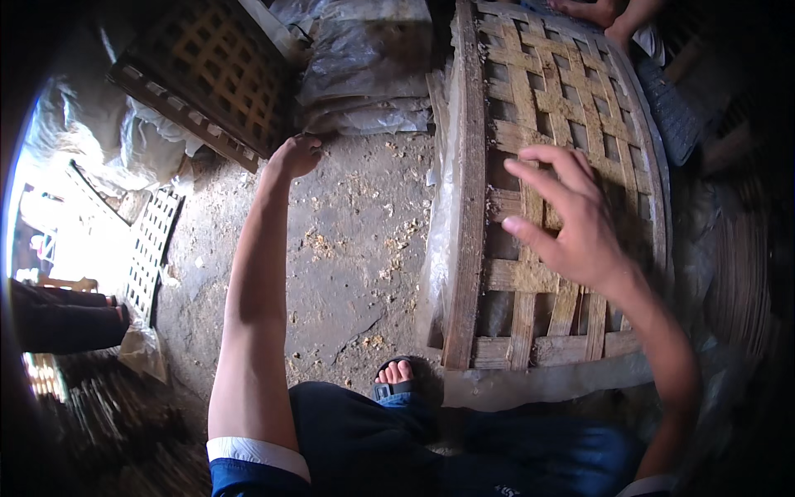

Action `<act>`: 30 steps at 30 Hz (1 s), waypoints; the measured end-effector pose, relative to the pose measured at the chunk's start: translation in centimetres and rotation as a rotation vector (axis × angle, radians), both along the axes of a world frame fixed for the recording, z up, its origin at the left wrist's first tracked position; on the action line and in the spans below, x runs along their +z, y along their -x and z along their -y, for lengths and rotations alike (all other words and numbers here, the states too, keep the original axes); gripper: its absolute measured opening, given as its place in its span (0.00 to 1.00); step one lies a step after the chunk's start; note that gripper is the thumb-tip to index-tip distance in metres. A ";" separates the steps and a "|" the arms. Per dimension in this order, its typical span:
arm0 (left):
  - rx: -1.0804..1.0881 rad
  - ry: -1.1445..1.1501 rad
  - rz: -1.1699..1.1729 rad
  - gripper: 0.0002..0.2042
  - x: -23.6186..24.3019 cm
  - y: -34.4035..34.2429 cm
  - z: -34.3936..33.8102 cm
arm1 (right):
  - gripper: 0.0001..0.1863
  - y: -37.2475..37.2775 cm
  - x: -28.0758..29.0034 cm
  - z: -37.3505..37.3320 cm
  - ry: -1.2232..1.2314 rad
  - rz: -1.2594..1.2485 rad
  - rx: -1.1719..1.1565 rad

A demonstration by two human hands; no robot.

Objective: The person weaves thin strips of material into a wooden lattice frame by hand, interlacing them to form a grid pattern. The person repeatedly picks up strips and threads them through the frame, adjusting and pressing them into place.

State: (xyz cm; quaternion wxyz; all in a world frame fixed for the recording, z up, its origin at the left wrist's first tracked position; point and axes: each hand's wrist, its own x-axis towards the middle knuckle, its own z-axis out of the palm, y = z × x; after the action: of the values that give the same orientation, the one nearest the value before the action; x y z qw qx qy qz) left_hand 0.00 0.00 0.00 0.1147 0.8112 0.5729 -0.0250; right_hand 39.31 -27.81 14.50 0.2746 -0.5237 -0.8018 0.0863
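Note:
On the right lies a long bamboo rack [526, 91] of woven slats in a wooden frame, with yellowish crumbs on it. My right hand [571, 219] is over its middle, thumb and fingers spread, holding nothing; whether it touches the slats I cannot tell. My left arm reaches far forward. Its hand [296, 157] has curled fingers beside the lower corner of a dark, tilted woven rack [211, 66]. What those fingers hold, if anything, is hidden, and I cannot tell whether they touch that rack's frame.
Plastic sheeting [364, 66] covers a stack at the back. Crumbs litter the grey floor [348, 215], where my sandalled foot [393, 374] stands. Another lattice rack [153, 240] leans at left, near a person's legs [70, 315]. Another person's hands [613, 16] are at the long rack's far end.

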 end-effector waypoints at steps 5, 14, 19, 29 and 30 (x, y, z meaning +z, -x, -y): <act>-0.151 0.038 -0.033 0.19 -0.6 -1.6 -1.7 | 0.28 2.0 -2.1 0.7 -0.131 -0.003 0.008; -0.302 -0.035 0.012 0.18 0.2 -7.7 -0.4 | 0.14 2.6 -2.3 0.3 -0.375 -0.015 0.100; -0.323 -0.025 -0.033 0.17 0.1 -8.3 -0.4 | 0.07 2.3 -1.3 0.0 -0.320 -0.091 0.128; -0.321 0.006 -0.060 0.15 0.9 -8.1 0.0 | 0.05 3.4 0.0 -0.6 -0.217 -0.271 0.166; -0.323 -0.004 -0.063 0.15 0.8 -7.6 -0.2 | 0.05 4.1 0.3 -0.6 -0.228 -0.302 0.197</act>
State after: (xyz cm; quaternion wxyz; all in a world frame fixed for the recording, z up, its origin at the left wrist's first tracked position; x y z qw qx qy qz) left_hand 7.55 0.17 0.82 0.0896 0.8917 0.4384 -0.0675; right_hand 35.22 -27.19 14.76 0.4393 -0.3896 -0.8034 0.0988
